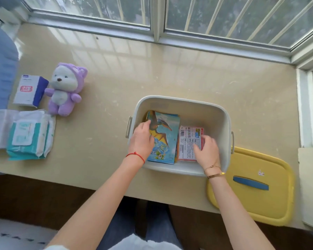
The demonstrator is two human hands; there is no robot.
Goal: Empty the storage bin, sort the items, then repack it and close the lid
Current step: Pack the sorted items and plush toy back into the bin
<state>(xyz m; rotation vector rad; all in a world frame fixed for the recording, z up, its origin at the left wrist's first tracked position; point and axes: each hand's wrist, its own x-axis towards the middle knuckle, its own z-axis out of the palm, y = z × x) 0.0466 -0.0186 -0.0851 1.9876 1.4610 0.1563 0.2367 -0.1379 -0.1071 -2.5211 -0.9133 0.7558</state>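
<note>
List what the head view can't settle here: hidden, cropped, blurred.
- Bin floor under the dinosaur book and card pack: covered; anything beneath is hidden.
- Left hand and right hand grip: fingers rest on the items; a grasp cannot be told.
- Pack label: print too small.
- Lid: near edge partly behind the right forearm.
- Blue cloth: cropped by the left edge.

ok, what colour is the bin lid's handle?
Blue handle on a yellow lid, seen in the head view.
</note>
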